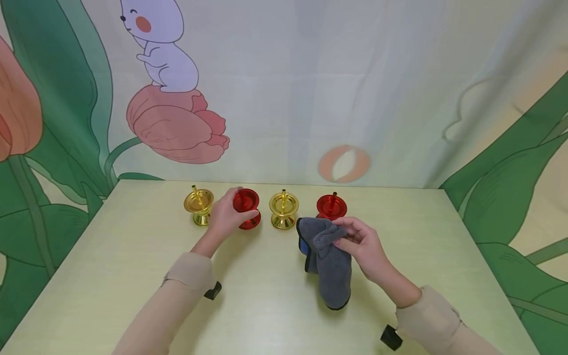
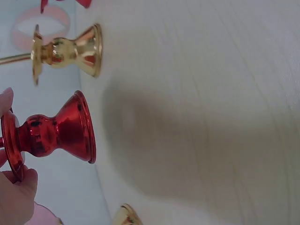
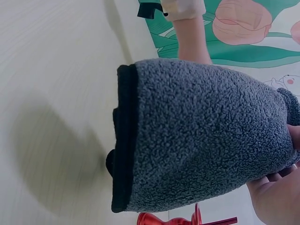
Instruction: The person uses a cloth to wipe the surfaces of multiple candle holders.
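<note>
My left hand holds a shiny red candle holder by its upper dish, fingers and thumb around the rim. In the left wrist view this candle holder shows its flared foot. My right hand pinches a bunched part of a dark grey fleecy cloth with black edging, and the rest hangs down above the table. A bit of blue shows at the cloth's left side. The cloth fills much of the right wrist view. Behind it stands another red candle holder, its foot hidden.
One gold candle holder stands left of my left hand, another gold candle holder between the two red ones. All are in a row near the back edge of the pale table. A printed curtain hangs behind.
</note>
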`<state>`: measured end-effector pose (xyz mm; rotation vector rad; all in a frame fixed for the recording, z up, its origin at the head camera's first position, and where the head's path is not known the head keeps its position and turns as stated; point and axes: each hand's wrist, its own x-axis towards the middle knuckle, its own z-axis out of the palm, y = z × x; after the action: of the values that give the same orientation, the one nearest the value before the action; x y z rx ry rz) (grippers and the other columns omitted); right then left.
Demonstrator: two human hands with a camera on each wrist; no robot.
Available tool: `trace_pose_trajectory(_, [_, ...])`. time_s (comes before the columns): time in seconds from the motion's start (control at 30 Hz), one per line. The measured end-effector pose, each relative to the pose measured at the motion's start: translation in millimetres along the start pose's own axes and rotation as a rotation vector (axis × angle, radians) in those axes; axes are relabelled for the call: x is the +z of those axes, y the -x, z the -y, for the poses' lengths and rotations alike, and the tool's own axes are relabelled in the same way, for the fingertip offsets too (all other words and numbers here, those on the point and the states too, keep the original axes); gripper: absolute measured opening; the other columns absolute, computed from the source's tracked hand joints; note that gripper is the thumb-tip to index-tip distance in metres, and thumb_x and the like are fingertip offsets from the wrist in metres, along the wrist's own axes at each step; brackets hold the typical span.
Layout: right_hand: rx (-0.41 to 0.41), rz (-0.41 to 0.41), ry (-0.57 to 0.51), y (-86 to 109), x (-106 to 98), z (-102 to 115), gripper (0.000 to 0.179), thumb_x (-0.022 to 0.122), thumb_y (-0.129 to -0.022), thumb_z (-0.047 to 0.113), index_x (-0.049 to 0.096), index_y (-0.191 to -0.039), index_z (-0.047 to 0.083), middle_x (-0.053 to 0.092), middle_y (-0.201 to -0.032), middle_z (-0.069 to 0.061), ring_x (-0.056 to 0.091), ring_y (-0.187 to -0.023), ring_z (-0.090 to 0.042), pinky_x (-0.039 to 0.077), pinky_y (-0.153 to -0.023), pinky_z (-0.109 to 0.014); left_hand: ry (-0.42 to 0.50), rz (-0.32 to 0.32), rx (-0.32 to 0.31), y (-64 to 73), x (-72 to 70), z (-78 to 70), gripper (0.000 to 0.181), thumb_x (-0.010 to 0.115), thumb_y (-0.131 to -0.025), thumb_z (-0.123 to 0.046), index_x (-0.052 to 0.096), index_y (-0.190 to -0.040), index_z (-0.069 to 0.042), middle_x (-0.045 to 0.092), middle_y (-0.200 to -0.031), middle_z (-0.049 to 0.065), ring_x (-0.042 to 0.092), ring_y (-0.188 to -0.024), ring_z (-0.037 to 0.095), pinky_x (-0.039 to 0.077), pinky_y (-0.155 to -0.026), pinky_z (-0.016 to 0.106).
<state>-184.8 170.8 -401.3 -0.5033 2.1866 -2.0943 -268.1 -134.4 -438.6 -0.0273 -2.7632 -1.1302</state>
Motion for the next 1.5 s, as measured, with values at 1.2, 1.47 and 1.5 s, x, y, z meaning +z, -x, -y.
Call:
trace_pose_trajectory(1.2, [0.016, -0.005, 0.052, 5.4, -6, -1, 0.029, 0.055, -0.078, -0.009, 0.054, -0.105, 0.000, 0.064, -0.088, 0.015, 0.058, -0.075, -0.006, 0.050, -0.066, -0.019, -0.084, -0.083, 0.110, -3.7, 16.1, -6.4, 0.101, 0.072, -0.066, -0.044, 0.013, -0.142, -0.010, -0.002, -0.149, 0.015, 0.016, -0.132, 0.038, 0.023, -0.099, 0.061])
trace_pose_trajectory(1.47, [0.024, -0.013, 0.066, 6.2, -10, 0, 0.029, 0.055, -0.078, -0.009, 0.051, -0.107, -0.005, 0.064, -0.088, 0.015, 0.058, -0.075, -0.006, 0.050, -0.066, -0.019, -0.130, -0.122, 0.302, 1.6, 27.2, -29.5, 0.101, 0.073, -0.067, -0.039, 0.014, -0.141, -0.008, -0.005, -0.149, 0.011, 0.013, -0.134, 0.032, 0.014, -0.107, 0.053])
trace_pose_trajectory(1.5, [0.026, -0.014, 0.069, 6.3, -10, 1, 0.029, 0.055, -0.078, -0.008, 0.051, -0.107, -0.006, 0.064, -0.088, 0.015, 0.058, -0.075, -0.006, 0.050, -0.066, -0.019, -0.130, -0.103, 0.305, 1.6, 28.9, -31.7, 0.101, 0.073, -0.067, -0.040, 0.013, -0.142, -0.008, -0.005, -0.149, 0.010, 0.013, -0.135, 0.032, 0.015, -0.107, 0.053])
